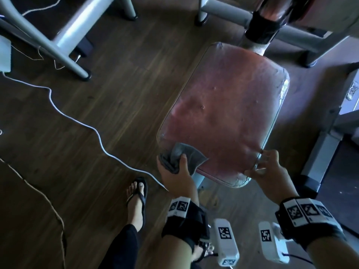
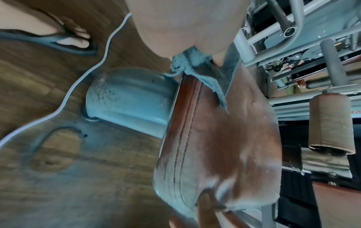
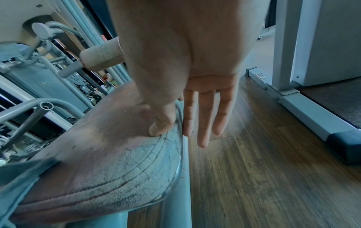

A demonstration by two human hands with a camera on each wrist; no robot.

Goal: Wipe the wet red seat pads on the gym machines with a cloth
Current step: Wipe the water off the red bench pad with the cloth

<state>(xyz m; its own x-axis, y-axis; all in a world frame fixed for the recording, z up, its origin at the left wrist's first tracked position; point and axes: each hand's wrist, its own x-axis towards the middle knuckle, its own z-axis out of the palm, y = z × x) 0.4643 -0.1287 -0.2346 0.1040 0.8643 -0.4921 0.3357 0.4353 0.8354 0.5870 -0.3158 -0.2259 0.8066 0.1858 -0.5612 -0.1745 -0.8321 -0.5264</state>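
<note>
While wood floor (image 1: pixel 108 105) spreads below, left hand (image 1: pixel 175 176) grip clamped on cloth (image 1: pixel 184 156); right hand (image 1: pixel 270 171) fingers apart at red seat pad (image 1: pixel 223 117) edge

The left hand (image 1: pixel 174 171) hides part of the grey cloth (image 1: pixel 184 155) bunched in its grip.

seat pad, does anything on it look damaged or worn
Yes. The red seat pad is worn: its covering is cracked and pale at the near corner beside the right hand, and small pits mark its top. The left hand holds the cloth at the other near corner.
</note>
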